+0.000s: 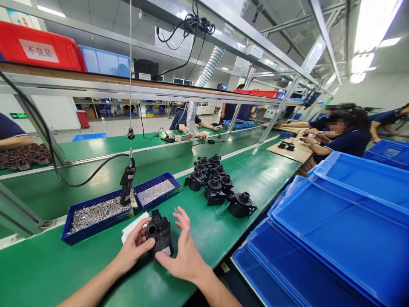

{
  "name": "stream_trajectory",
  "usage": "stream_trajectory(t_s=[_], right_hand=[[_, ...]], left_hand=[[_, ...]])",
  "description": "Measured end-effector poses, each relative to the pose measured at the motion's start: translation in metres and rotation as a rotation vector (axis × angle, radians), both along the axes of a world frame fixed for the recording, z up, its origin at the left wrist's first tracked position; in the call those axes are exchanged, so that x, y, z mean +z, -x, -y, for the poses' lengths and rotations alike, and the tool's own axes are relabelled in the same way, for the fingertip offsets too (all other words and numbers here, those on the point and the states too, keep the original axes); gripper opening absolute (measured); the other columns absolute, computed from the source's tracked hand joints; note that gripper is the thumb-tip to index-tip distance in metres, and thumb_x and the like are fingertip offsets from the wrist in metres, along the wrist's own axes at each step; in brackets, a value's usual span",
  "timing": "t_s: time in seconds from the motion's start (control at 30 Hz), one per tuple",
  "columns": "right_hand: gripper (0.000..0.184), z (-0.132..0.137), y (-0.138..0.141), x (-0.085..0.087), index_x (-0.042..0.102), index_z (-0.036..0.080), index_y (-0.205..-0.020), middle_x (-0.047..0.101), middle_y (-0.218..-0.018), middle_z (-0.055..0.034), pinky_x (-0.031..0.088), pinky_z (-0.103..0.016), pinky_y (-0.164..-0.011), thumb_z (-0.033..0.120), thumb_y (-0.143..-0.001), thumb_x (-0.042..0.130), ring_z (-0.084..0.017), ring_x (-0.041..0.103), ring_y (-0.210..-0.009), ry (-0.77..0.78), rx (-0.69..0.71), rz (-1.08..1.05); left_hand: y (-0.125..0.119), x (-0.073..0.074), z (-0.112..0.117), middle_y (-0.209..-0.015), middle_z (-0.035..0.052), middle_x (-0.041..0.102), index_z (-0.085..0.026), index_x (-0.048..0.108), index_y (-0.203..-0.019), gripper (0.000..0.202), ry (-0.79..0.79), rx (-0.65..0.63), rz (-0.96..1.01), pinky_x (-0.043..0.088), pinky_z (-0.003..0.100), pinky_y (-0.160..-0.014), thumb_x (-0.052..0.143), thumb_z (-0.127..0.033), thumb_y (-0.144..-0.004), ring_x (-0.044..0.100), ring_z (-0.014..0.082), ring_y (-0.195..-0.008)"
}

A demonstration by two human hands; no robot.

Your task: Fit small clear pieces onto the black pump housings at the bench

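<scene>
Left hand (pixel 132 248) grips a black housing (pixel 162 233), seemingly unfinished, as the right hand (pixel 185 256), spread and gripping nothing, sits at its right, with similar housings (pixel 214 187) grouped beyond.

Long green counter (pixel 79 268) stretches off rightward under a grey metal frame (pixel 277 117) carrying a wood-edged shelf (pixel 96 81); ribbed silvery duct (pixel 211 66) hangs behind. Beyond, pale floor (pixel 108 117), a red bin (pixel 83 119), and at left a white wall (pixel 51 111) with green sign (pixel 19 115). Upper right, bright strip lights (pixel 367 30) above another pale wall (pixel 377 87).
</scene>
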State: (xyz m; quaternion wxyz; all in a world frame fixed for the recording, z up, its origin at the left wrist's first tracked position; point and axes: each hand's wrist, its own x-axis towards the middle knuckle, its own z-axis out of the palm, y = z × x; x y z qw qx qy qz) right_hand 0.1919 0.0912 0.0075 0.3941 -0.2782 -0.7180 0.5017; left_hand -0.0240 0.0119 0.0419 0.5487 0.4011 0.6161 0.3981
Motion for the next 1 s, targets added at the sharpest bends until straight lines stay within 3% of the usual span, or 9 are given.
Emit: stream_trajectory(t_s=[0.07, 0.13, 0.2, 0.27, 0.33, 0.57, 0.73, 0.87, 1.0], right_hand=[[0.121, 0.002, 0.004, 0.003, 0.005, 0.035, -0.164, -0.002, -0.173, -0.0146, 0.028, -0.065, -0.129, 0.025, -0.073, 0.083, -0.037, 0.012, -0.164, -0.009, 0.043, 0.018], [0.122, -0.008, -0.001, 0.005, 0.005, 0.039, -0.164, 0.0, -0.172, -0.0123, 0.033, -0.062, -0.129, 0.023, -0.073, 0.084, -0.034, 0.018, -0.162, 0.048, 0.093, -0.088], [0.1, -0.025, -0.012, 0.004, 0.013, 0.042, -0.162, 0.013, -0.169, -0.0107, 0.046, -0.056, -0.122, 0.024, -0.087, 0.076, -0.028, 0.035, -0.154, 0.164, 0.039, -0.251], [0.069, -0.039, -0.024, 0.004, 0.023, 0.041, -0.158, 0.025, -0.162, -0.0112, 0.058, -0.047, -0.11, 0.026, -0.102, 0.062, -0.023, 0.046, -0.142, 0.25, -0.135, -0.361], [0.058, -0.04, -0.031, 0.004, 0.027, 0.038, -0.155, 0.029, -0.16, -0.0139, 0.063, -0.039, -0.1, 0.028, -0.107, 0.059, -0.021, 0.053, -0.134, 0.268, -0.264, -0.383], [0.066, 0.03, -0.015, 0.013, 0.027, 0.033, -0.16, 0.018, -0.166, -0.0186, 0.07, -0.039, -0.089, 0.007, -0.104, 0.05, -0.024, 0.051, -0.137, 0.181, -0.196, -0.411], [0.072, 0.044, -0.01, 0.015, 0.026, 0.028, -0.159, 0.017, -0.166, -0.0213, 0.07, -0.038, -0.089, -0.003, -0.099, 0.051, -0.026, 0.047, -0.144, 0.047, -0.238, -0.385], [0.08, 0.043, -0.011, 0.019, 0.021, 0.026, -0.164, 0.013, -0.169, -0.0226, 0.07, -0.036, -0.09, -0.009, -0.096, 0.048, -0.028, 0.04, -0.152, -0.101, -0.223, -0.308], [0.086, 0.04, -0.011, 0.026, 0.019, 0.024, -0.166, 0.012, -0.171, -0.0242, 0.07, -0.036, -0.091, -0.013, -0.095, 0.047, -0.031, 0.036, -0.156, -0.203, -0.242, -0.241]], left_hand=[[0.001, -0.003, 0.002, -0.163, 0.0231, 0.042, -0.018, 0.023, -0.154, 0.096, -0.013, 0.007, 0.0, 0.045, 0.034, -0.117, 0.075, -0.068, -0.091, 0.056, 0.025, -0.14], [0.004, -0.007, 0.003, -0.162, 0.0221, 0.043, -0.019, 0.021, -0.155, 0.093, -0.019, -0.005, -0.009, 0.046, 0.034, -0.116, 0.073, -0.067, -0.094, 0.057, 0.0253, -0.14], [0.007, -0.008, 0.003, -0.161, 0.0215, 0.046, -0.019, 0.02, -0.156, 0.091, -0.015, -0.023, -0.02, 0.045, 0.035, -0.117, 0.07, -0.066, -0.096, 0.056, 0.0253, -0.14], [0.01, -0.007, 0.002, -0.162, 0.0234, 0.043, -0.016, 0.021, -0.157, 0.096, 0.009, -0.021, -0.027, 0.041, 0.037, -0.121, 0.07, -0.069, -0.094, 0.053, 0.0274, -0.143], [0.011, -0.006, 0.001, -0.164, 0.0255, 0.04, -0.013, 0.023, -0.157, 0.104, 0.032, -0.004, -0.025, 0.037, 0.041, -0.123, 0.073, -0.073, -0.089, 0.052, 0.0301, -0.143], [0.008, -0.005, 0.004, -0.171, 0.0273, 0.024, -0.011, 0.02, -0.16, 0.101, 0.014, -0.005, -0.065, 0.034, 0.044, -0.126, 0.069, -0.071, -0.094, 0.047, 0.0301, -0.147], [-0.003, -0.004, 0.009, -0.173, 0.032, 0.011, -0.01, 0.017, -0.158, 0.095, -0.057, 0.004, -0.096, 0.044, 0.041, -0.121, 0.068, -0.064, -0.098, 0.046, 0.0325, -0.151], [-0.007, -0.001, 0.008, -0.169, 0.0332, 0.023, -0.01, 0.02, -0.156, 0.09, -0.076, 0.008, -0.119, 0.049, 0.039, -0.116, 0.067, -0.062, -0.099, 0.053, 0.03, -0.145], [-0.009, 0.002, 0.006, -0.154, 0.0229, 0.051, -0.015, 0.029, -0.152, 0.078, -0.103, 0.026, -0.107, 0.053, 0.033, -0.111, 0.07, -0.056, -0.1, 0.065, 0.0217, -0.129]])
